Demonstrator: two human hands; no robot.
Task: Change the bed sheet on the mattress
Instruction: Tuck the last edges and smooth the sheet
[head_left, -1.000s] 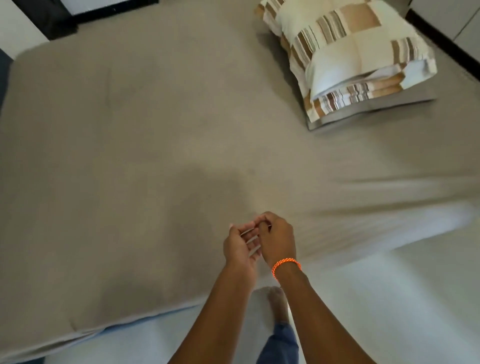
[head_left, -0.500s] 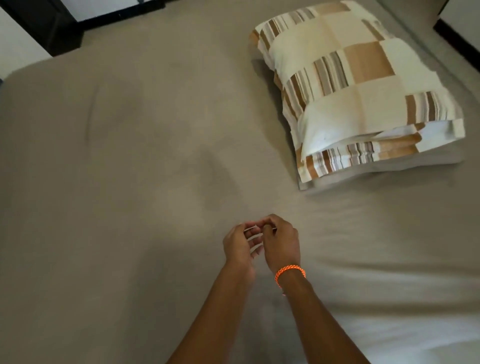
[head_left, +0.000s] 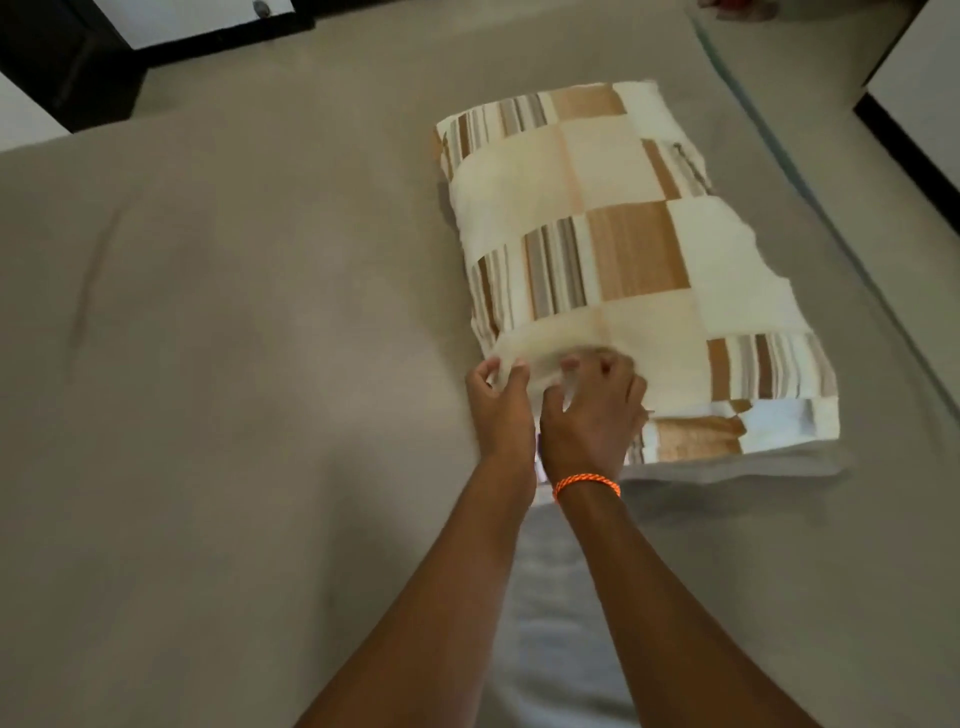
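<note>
- Both forearms reach up from the bottom of the frame, close together; an orange bracelet (head_left: 587, 484) circles the right wrist.
- The left hand (head_left: 501, 402) pinches the near left corner of the folded patchwork bed sheet (head_left: 613, 260); the right hand (head_left: 592, 410) curls its fingers into the same near edge just beside it.
- The folded sheet lies right of centre on the taupe mattress (head_left: 208, 364); the mattress's left half is bare; its right edge runs along the frame's right side.

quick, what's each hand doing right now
Left hand: pinching the near edge of the folded patchwork sheet.
Right hand: fingers curled on the same edge.
</note>
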